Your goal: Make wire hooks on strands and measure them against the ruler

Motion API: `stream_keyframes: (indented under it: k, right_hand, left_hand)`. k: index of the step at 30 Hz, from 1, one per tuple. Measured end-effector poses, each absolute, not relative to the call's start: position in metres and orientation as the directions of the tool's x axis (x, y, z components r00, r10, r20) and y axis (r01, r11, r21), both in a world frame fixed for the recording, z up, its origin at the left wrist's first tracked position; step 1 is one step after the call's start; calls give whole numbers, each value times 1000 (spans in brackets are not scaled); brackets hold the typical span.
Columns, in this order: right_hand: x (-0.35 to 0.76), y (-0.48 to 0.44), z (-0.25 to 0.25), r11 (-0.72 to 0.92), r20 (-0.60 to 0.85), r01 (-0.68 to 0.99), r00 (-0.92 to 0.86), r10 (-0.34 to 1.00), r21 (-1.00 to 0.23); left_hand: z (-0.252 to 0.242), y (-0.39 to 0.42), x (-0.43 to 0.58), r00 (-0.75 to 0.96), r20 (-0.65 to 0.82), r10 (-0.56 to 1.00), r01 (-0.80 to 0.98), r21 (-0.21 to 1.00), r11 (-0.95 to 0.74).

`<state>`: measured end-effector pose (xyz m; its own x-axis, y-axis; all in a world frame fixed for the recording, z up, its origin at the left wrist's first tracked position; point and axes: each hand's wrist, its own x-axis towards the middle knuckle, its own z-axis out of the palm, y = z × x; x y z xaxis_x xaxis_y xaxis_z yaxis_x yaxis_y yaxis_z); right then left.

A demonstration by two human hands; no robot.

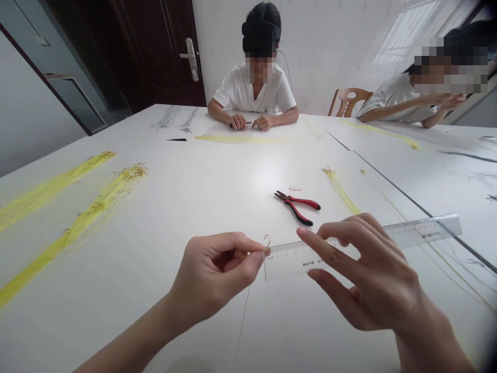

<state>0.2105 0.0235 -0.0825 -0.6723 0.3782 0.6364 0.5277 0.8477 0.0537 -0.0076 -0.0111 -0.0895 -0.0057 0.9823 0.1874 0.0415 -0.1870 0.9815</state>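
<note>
Measuring a hooked wire against a clear ruler

The left hand (212, 277) pinches a thin yellow wire (244, 316) between thumb and forefinger, its curled hook (267, 240) sitting right at the ruler's near end; the right hand (365, 269) holds the ruler (419, 233) with fingers closed over its edge, tilted above the white table (174, 207). It looks like the measuring step — next the wire likely has to lie straight along the scale. Red-handled pliers (298, 203) lie just beyond, yellow strands (77, 217) to the left — two other people sit across the table.
</note>
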Motion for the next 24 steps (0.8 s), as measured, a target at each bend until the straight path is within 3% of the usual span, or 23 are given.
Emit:
stream_keyframes:
  k: [10, 15, 24]
  right_hand:
    - [209, 24, -82, 860, 630, 506, -687, 361, 59]
    - [210, 24, -81, 857, 634, 512, -684, 361, 64]
    - [209, 24, -80, 857, 632, 511, -685, 362, 64]
  left_hand:
    - [-89, -9, -12, 79, 207, 975, 114, 970, -215]
    - [-88, -10, -11, 12, 192, 981, 104, 976, -192]
    - [-89, -9, -14, 63, 222, 973, 147, 962, -229]
